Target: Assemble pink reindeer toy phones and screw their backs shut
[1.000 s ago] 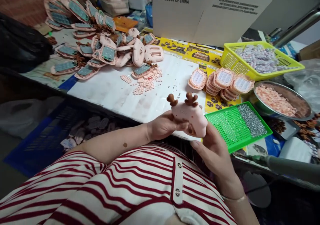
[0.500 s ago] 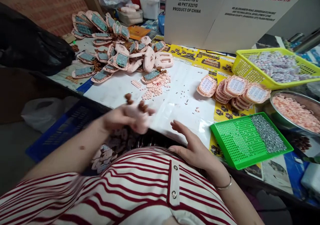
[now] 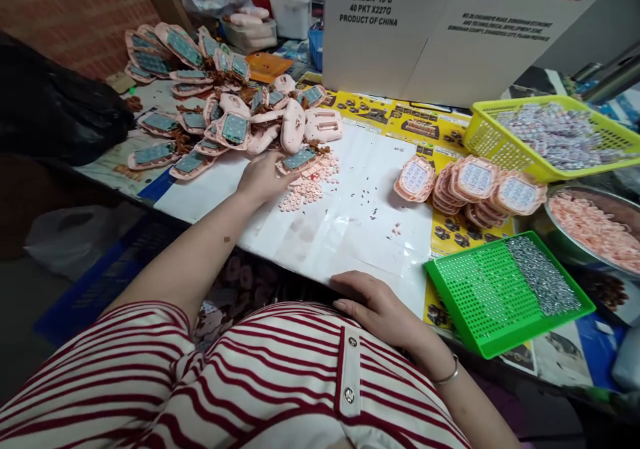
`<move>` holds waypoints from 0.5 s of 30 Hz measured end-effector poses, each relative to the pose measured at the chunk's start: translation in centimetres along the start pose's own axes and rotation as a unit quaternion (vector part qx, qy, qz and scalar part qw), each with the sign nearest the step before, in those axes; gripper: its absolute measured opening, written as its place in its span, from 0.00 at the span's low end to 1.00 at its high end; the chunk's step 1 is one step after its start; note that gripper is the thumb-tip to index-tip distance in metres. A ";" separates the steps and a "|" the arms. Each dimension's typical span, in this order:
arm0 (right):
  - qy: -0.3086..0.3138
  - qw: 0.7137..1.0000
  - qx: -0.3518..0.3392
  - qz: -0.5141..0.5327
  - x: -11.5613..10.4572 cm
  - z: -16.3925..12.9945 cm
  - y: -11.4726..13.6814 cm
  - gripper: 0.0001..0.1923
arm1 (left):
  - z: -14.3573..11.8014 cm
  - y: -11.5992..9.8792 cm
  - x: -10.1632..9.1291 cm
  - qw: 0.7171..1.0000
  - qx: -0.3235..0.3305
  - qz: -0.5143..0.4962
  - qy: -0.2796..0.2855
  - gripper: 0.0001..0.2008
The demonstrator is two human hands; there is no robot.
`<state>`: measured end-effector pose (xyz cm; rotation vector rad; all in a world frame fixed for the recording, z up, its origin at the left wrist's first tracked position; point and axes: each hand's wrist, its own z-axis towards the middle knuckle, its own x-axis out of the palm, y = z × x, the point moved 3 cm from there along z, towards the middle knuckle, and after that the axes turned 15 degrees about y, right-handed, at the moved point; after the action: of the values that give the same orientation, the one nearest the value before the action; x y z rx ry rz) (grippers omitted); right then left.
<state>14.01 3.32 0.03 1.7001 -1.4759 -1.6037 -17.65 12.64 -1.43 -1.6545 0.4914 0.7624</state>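
Note:
My left hand point(image 3: 265, 177) reaches to the front of a heap of pink plastic casings point(image 3: 294, 126). Its thumb and fingers close around the near left end of one pink casing with a teal circuit board point(image 3: 301, 158); part of the fingers is hidden behind it. That casing lies on a scatter of small pale pink pieces point(image 3: 303, 194) on the white work surface. My right hand point(image 3: 373, 300) rests at the table's front edge, fingers loosely stretched and nothing in it. Brown curled parts point(image 3: 227, 76) stick out among the heaped casings.
Stacked pink keypad panels point(image 3: 475, 177) stand at the right. A green tray point(image 3: 480, 296) holds metal screws. Behind are a yellow basket point(image 3: 493, 162) of small packets and a metal bowl point(image 3: 550, 219) of pink rings. A large carton point(image 3: 400, 56) blocks the back; a black bag point(image 3: 60, 102) lies left.
My left hand has moved from the table's front edge up to the heap; the pink piece with brown parts is no longer in it. My right hand has lowered slightly onto the edge.

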 end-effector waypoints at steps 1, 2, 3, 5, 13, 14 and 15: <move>-0.001 1.000 0.003 0.005 0.0 -0.1 -0.1 0.18 | 1.1 -0.3 0.5 0.998 -0.014 0.053 0.003 0.29; -0.005 1.000 0.005 0.010 0.0 -0.1 -0.1 0.18 | 1.9 -0.6 0.8 0.995 -0.026 0.093 0.006 0.31; -0.010 1.000 0.009 0.015 0.0 -0.2 -0.2 0.18 | 2.5 -0.7 0.9 0.993 -0.036 0.112 0.005 0.32; -0.017 0.999 0.016 0.029 -0.1 -0.2 -0.4 0.17 | 2.9 -0.9 0.6 0.992 -0.042 0.115 -0.005 0.33; -0.098 0.967 0.032 0.232 0.0 0.9 -2.1 0.19 | -3.5 -1.3 1.1 0.991 0.090 -0.006 -0.101 0.35; -0.130 0.947 0.028 0.293 0.0 1.2 -2.4 0.20 | -4.9 -1.6 1.8 0.987 0.116 -0.012 -0.109 0.36; -0.164 0.920 0.021 0.354 -0.1 1.5 -2.6 0.23 | -6.3 -1.9 2.7 0.983 0.143 -0.013 -0.113 0.36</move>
<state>13.81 4.94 -2.47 0.7548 -1.9864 -1.4672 -13.10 7.19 -1.46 -1.2882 0.3979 0.8086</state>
